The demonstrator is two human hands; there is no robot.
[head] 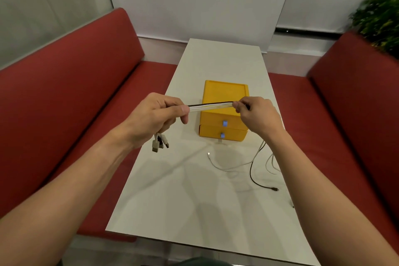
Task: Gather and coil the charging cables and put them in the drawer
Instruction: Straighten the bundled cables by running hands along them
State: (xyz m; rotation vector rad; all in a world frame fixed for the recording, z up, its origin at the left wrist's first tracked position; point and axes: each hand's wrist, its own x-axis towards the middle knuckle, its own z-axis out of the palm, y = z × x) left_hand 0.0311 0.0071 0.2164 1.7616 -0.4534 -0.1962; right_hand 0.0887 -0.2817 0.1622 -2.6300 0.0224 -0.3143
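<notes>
Several charging cables (210, 106) are held taut between two hands above the worktop (172, 190).
The bundle, white strands with one black, is gripped in the closed fist of the left hand (157, 114), and USB plugs (158, 144) are seen hanging beneath it. At the other end, the strands are pinched between the thumb and fingers of the right hand (257, 114). The stretched bundle is held in front of a yellow drawer unit (224, 90), which is set at the far middle of the worktop with its two drawer fronts and blue pulls (224, 123) turned to the near side. From under the right hand, cable tails (251, 168) are trailed down onto the worktop at the near right, with white and black ends lying loose. Red benches (64, 93) are seen on both sides.
</notes>
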